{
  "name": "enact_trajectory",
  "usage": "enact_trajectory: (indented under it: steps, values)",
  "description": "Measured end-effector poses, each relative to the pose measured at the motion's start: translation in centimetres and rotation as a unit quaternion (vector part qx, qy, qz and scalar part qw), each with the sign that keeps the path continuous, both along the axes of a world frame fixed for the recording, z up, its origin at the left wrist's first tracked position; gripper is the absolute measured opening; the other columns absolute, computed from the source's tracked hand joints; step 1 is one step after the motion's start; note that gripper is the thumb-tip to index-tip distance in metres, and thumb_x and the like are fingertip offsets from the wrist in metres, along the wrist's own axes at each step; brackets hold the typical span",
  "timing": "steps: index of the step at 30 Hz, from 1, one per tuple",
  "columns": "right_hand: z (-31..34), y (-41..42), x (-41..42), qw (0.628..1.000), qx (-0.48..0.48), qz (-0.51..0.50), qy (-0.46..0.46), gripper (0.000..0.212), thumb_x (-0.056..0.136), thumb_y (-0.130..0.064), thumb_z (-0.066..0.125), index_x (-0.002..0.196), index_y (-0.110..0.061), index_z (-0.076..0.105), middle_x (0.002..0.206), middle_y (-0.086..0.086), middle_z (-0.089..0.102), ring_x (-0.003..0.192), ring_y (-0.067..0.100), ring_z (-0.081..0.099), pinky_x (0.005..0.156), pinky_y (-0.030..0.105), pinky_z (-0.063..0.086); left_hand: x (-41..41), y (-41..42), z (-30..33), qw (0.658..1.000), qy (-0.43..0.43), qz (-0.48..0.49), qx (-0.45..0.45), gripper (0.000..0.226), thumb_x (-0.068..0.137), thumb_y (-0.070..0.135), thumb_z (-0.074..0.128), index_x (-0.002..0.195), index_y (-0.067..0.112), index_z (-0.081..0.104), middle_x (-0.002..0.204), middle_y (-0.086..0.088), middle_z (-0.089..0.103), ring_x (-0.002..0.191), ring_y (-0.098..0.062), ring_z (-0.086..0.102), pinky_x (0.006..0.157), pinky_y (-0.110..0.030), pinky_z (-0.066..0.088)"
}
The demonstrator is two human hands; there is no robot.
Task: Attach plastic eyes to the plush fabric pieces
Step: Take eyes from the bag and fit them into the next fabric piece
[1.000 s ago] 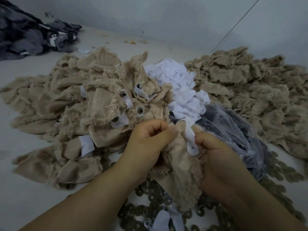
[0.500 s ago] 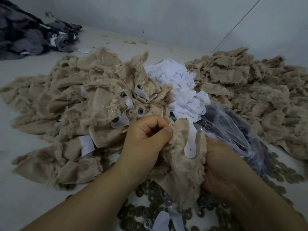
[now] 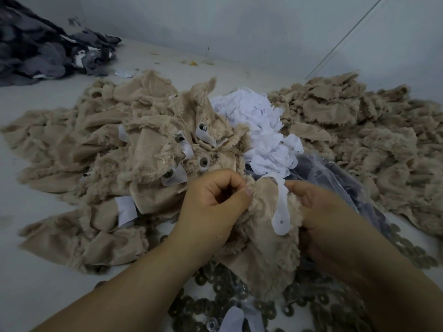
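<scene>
Progress looks partial from my seat: finished pieces with eyes and white tabs already fitted lie heaped mid-counter, while an untouched plush pile fills the right side. My left hand pinches the top edge of the current plush piece, held at the near middle; my right hand grips its other edge beside a white backing tab laid on it. No eye shows on this piece yet. Washers lie scattered along the near edge, so I judge plenty remains.
</scene>
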State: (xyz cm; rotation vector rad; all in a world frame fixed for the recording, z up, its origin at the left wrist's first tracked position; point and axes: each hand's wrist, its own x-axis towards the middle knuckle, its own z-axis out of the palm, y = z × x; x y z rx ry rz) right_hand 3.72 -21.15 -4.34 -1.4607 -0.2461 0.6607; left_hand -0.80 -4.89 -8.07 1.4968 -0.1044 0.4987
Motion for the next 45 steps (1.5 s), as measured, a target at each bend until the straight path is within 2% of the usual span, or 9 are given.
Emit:
enact_trajectory:
  steps: [4, 7, 16, 20, 27, 31, 38, 42, 45]
  values:
    - [0.3, 0.2, -0.5, 0.975, -0.116, -0.081, -0.173, 0.042, 0.085, 0.02, 0.058, 0.07, -0.019, 0.067, 0.051, -0.008, 0.068, 0.041, -0.001, 0.061, 0.039, 0.011, 0.045, 0.0, -0.1, -0.1, 1.0, -0.005, -0.009, -0.004, 0.019, 0.083, 0.011, 0.061, 0.064, 0.007, 0.058, 0.052, 0.008, 0.047, 0.047, -0.005, 0.038, 0.047, -0.017, 0.035]
    - [0.2, 0.3, -0.8, 0.968, -0.11, -0.065, -0.216, 0.058, 0.083, 0.017, 0.064, 0.053, -0.032, 0.074, 0.059, -0.011, 0.072, 0.05, -0.001, 0.067, 0.046, 0.01, 0.05, 0.0, -0.1, -0.1, 1.0, -0.002, -0.008, -0.002, 0.019, 0.083, 0.012, 0.061, 0.065, 0.008, 0.058, 0.053, 0.006, 0.048, 0.048, -0.006, 0.04, 0.048, -0.019, 0.036]
    - [-0.2, 0.2, -0.4, 0.975, -0.072, -0.003, -0.209, 0.073, 0.086, 0.021, 0.056, 0.078, -0.049, 0.075, 0.083, -0.005, 0.079, 0.076, 0.012, 0.075, 0.061, 0.022, 0.059, 0.0, -0.2, 0.0, 1.0, 0.004, -0.017, -0.004, 0.023, 0.084, 0.018, 0.063, 0.066, 0.005, 0.059, 0.053, 0.0, 0.048, 0.05, -0.009, 0.042, 0.048, -0.02, 0.037]
    - [-1.0, 0.2, -0.1, 0.971, -0.068, -0.008, -0.23, 0.068, 0.084, 0.021, 0.06, 0.084, -0.046, 0.072, 0.086, 0.002, 0.078, 0.077, 0.02, 0.076, 0.065, 0.032, 0.063, 0.0, -0.3, -0.3, 1.0, 0.008, -0.004, 0.0, 0.024, 0.081, 0.017, 0.071, 0.07, -0.002, 0.06, 0.06, -0.022, 0.051, 0.054, -0.019, 0.045, 0.048, -0.024, 0.039]
    - [-0.6, 0.5, -0.7, 0.942, -0.059, -0.065, -0.325, 0.066, 0.078, 0.019, 0.067, 0.063, -0.044, 0.075, 0.074, -0.021, 0.075, 0.07, -0.006, 0.07, 0.062, 0.007, 0.053, 0.1, -0.5, -0.4, 0.999, 0.024, -0.026, -0.01, 0.015, 0.078, 0.017, 0.07, 0.065, 0.01, 0.064, 0.059, 0.002, 0.057, 0.051, -0.005, 0.047, 0.049, -0.016, 0.039]
    - [-1.0, 0.5, -0.7, 0.942, -0.03, -0.066, -0.328, 0.044, 0.079, 0.015, 0.07, 0.085, -0.028, 0.078, 0.081, -0.011, 0.078, 0.075, 0.003, 0.074, 0.066, 0.014, 0.056, 0.1, -0.4, -0.6, 0.999, 0.021, -0.027, 0.01, 0.018, 0.081, 0.007, 0.072, 0.065, 0.009, 0.064, 0.06, 0.003, 0.058, 0.054, -0.005, 0.049, 0.051, -0.017, 0.041]
    - [-0.8, 0.4, -0.8, 0.938, -0.052, -0.105, -0.327, 0.054, 0.072, 0.02, 0.07, 0.075, -0.033, 0.074, 0.065, -0.027, 0.07, 0.067, -0.009, 0.07, 0.06, 0.005, 0.051, 0.1, -0.5, -0.4, 0.998, 0.039, -0.023, 0.031, 0.015, 0.074, 0.019, 0.071, 0.066, 0.009, 0.063, 0.06, 0.003, 0.058, 0.055, -0.009, 0.05, 0.053, -0.023, 0.042]
    - [-0.6, 0.2, -1.0, 0.923, -0.087, -0.108, -0.358, 0.061, 0.088, 0.003, 0.066, 0.067, -0.054, 0.072, 0.061, -0.021, 0.07, 0.054, -0.002, 0.064, 0.049, 0.01, 0.05, 0.2, -0.4, -0.5, 0.998, 0.038, -0.017, 0.04, 0.017, 0.075, 0.016, 0.071, 0.063, 0.007, 0.062, 0.059, -0.001, 0.057, 0.056, -0.013, 0.049, 0.054, -0.028, 0.043]
    - [-0.3, 0.4, -1.2, 0.932, -0.044, -0.115, -0.341, 0.02, 0.089, -0.031, 0.064, 0.089, -0.046, 0.077, 0.053, -0.008, 0.065, 0.043, 0.003, 0.054, 0.043, 0.013, 0.043, 0.1, -0.4, -0.5, 0.998, 0.023, -0.015, 0.054, 0.017, 0.078, 0.009, 0.072, 0.064, 0.004, 0.062, 0.058, -0.003, 0.058, 0.055, -0.011, 0.05, 0.053, -0.025, 0.043]
